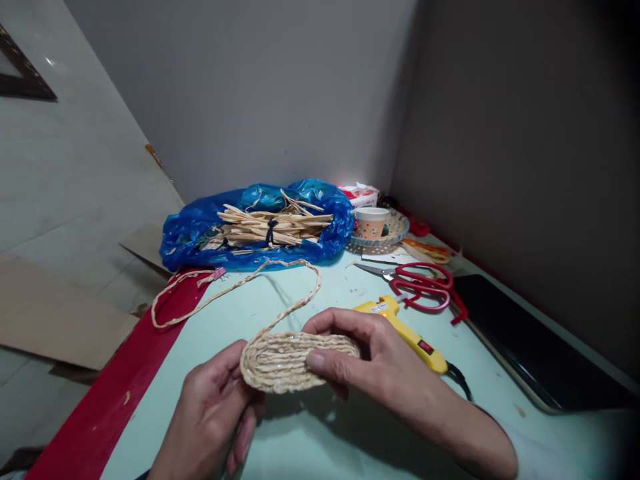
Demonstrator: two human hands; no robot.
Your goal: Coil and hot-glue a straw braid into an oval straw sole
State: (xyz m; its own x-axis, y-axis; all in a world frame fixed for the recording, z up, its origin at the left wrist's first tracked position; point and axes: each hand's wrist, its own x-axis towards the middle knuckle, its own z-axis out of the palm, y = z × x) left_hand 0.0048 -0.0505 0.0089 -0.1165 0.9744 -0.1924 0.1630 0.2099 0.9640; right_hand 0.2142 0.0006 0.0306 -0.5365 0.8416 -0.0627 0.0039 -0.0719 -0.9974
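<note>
Between my two hands is an oval coil of braided straw [283,360], held tilted above the table with shiny glue-like spots along its lower edge. My right hand [357,357] grips its right side, thumb on the face and fingers behind. At the left end, my left hand [217,393] pinches the rim, its fingertips partly hidden. From the coil's upper left a loose straw braid [300,303] loops over the table to a pink clip [219,273] at its tail. Behind my right hand lies a yellow glue gun [415,337], partly covered by that hand.
A blue plastic bag [187,230] holding a tied straw bundle [280,227] lies at the back. Red-handled scissors [420,283], a paper cup [371,223] in a woven basket [400,230] and a dark phone-like slab [530,347] are on the right. Walls close off the back and right.
</note>
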